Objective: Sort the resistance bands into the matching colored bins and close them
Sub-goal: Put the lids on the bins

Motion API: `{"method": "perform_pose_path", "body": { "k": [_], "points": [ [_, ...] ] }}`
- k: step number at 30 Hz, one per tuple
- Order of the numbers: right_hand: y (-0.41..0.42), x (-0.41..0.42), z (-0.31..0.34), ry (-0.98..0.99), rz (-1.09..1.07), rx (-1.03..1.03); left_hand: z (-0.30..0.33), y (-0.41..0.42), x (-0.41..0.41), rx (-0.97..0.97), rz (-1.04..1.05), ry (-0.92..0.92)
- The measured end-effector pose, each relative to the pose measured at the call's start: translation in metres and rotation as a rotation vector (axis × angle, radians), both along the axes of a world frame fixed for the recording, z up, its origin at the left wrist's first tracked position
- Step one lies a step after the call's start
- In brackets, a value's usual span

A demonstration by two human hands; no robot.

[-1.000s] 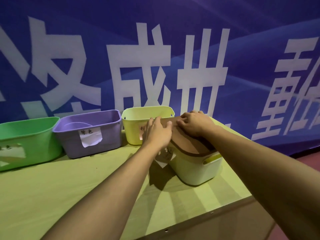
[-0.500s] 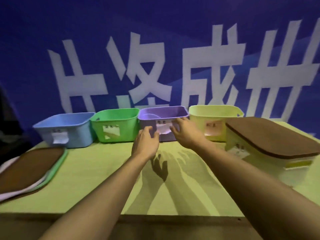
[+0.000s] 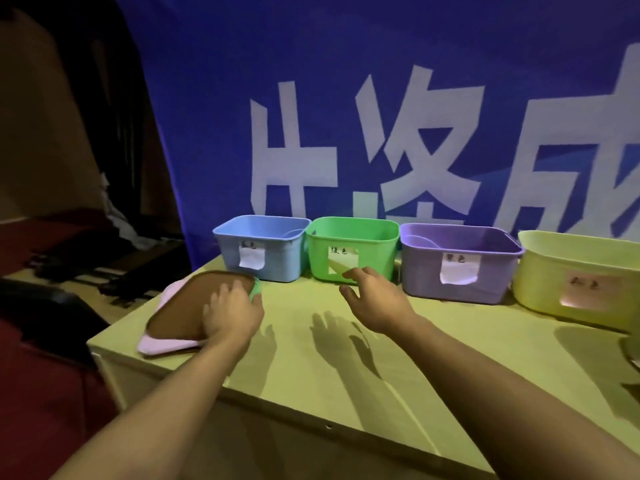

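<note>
Four open bins stand in a row at the table's back: blue bin [image 3: 263,249], green bin [image 3: 351,249], purple bin [image 3: 457,263] and yellow bin [image 3: 575,275], each with a paper label. A stack of brown-topped lids [image 3: 187,306] lies at the table's left corner, with pink and green rims showing. My left hand [image 3: 233,315] rests on the right end of that stack, fingers over the top lid. My right hand [image 3: 372,296] hovers above the table before the green bin, fingers spread, holding nothing. A pale band shows inside the purple bin.
The wooden table [image 3: 346,368] has its front edge close to me and its left corner under the lids. A blue banner [image 3: 381,116] hangs right behind the bins. Dark furniture and a red floor lie to the left.
The view swung left, away from the lidded bin on the right. Both hands moved left; my left hand went from mid-table onto the lid stack, my right now sits before the green bin.
</note>
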State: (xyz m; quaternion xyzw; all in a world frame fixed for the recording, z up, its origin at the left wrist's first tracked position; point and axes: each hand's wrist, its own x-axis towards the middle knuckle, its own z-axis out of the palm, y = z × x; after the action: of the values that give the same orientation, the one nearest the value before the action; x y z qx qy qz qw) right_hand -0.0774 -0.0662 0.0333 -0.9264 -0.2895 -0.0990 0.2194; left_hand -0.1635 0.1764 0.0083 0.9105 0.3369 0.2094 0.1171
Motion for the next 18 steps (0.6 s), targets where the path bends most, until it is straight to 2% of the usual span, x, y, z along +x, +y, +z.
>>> {"method": "perform_pose_path", "body": {
  "k": [2,6,11,18],
  "points": [
    [0.014,-0.004,-0.003,0.003,0.009,-0.041,-0.007,0.025,-0.010,0.027,0.062,0.056],
    [0.029,-0.007,-0.003,0.006,0.015,-0.097,-0.021,0.052,-0.020,0.011,0.057,0.145],
    [0.036,-0.008,0.001,0.022,0.004,-0.087,-0.018,0.046,-0.020,0.184,-0.030,0.214],
    [0.028,-0.010,0.009,-0.005,0.016,-0.072,0.006,0.057,-0.027,0.565,-0.048,0.007]
  ]
}}
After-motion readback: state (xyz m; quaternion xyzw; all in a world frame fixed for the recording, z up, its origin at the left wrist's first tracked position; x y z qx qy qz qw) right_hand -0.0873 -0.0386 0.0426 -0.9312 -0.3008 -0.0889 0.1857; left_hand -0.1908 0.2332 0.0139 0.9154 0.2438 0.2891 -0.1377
